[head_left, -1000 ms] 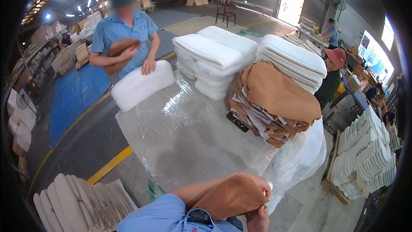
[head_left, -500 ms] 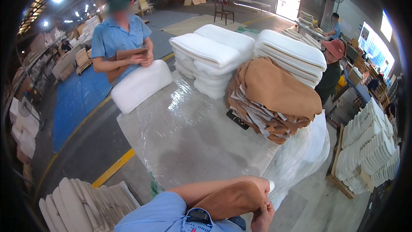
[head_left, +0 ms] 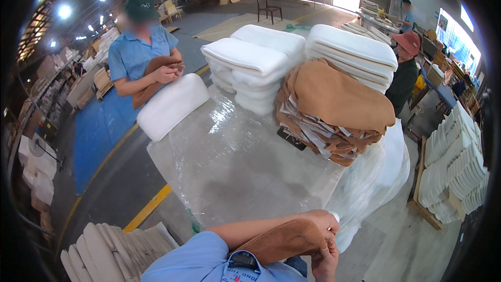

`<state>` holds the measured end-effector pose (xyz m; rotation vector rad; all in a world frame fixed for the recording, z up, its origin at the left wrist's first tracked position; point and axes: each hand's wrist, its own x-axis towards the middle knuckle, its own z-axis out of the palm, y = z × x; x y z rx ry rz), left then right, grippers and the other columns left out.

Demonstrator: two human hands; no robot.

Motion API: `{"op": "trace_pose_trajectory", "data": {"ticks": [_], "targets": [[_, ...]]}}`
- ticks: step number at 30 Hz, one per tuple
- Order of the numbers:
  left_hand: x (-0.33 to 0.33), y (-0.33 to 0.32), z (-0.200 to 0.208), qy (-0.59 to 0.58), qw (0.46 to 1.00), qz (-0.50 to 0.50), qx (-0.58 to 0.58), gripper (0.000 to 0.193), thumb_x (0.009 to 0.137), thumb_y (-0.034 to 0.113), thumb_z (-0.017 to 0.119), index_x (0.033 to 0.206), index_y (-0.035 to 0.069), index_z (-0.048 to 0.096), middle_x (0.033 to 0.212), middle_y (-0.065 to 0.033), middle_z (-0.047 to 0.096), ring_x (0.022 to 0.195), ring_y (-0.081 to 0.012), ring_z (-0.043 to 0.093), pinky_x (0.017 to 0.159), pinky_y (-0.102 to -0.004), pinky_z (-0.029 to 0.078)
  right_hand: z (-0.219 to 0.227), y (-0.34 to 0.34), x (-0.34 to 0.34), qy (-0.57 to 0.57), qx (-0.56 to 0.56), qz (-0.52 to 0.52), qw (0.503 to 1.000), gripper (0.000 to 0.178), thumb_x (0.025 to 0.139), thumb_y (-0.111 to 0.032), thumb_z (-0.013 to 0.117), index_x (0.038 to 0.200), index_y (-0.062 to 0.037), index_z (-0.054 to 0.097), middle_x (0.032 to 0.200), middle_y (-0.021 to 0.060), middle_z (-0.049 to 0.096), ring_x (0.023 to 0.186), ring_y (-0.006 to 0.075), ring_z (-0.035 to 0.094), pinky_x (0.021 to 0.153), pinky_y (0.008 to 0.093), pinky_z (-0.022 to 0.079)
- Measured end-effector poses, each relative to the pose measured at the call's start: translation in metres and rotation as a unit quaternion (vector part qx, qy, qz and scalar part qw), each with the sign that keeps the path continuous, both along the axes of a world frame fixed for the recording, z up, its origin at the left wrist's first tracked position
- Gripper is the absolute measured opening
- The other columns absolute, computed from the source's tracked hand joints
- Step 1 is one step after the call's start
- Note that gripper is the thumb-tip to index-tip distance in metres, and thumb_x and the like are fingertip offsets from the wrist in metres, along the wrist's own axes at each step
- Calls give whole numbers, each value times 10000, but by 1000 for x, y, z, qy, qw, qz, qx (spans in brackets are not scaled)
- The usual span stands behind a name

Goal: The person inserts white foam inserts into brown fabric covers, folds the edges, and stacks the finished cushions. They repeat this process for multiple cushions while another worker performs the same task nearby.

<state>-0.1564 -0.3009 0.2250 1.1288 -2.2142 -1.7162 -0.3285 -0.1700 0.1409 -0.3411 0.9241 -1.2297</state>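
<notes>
The table (head_left: 245, 164), a grey top under clear plastic, carried most of what stood around. On its far side rose a stack of folded white pads (head_left: 255, 55), with a second white stack (head_left: 352, 47) to the right of it. At the table's right side a heap of brown covers (head_left: 339, 94) stood in front of that second stack, hiding its lower part, and a dark flat object (head_left: 290, 138) stuck out from under the heap. A single white pad (head_left: 172, 107) lay at the table's far left corner, just before a co-worker (head_left: 143, 52) in a green cap. Plastic sheeting (head_left: 368, 188) hung off the right edge; beige pads (head_left: 112, 253) stood left of the near edge.

The brown cover (head_left: 282, 240) was held up at the table's near edge, close against the wearer's chest. Its long axis ran from the chest toward the right, rising slightly, alongside the left forearm. The left hand (head_left: 324, 223) and right hand (head_left: 325, 261) pinched its right end between closed fingers.
</notes>
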Motion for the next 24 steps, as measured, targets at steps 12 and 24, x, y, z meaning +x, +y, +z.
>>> {"op": "trace_pose_trajectory", "data": {"ticks": [12, 24], "targets": [[9, -13, -3, -43, 990, -132, 7, 332, 962, 368, 664, 1028, 56, 753, 892, -177, 732, 850, -343, 701, 764, -434, 535, -13, -2, -7, 182, -51, 24, 982, 92, 990, -85, 712, 939, -19, 674, 856, -2, 656, 787, 69, 564, 720, 251, 459], [3, -14, -31, 110, 943, -69, -305, 188, 952, 220, 743, 999, 38, 737, 1425, -212, 530, 1270, -400, 547, 1051, -429, 475, 23, -32, -14, 659, -263, 40, 704, 163, 1026, -182, 669, 1001, -21, 654, 1282, 217, 637, 1134, 362, 642, 938, 431, 533]]}}
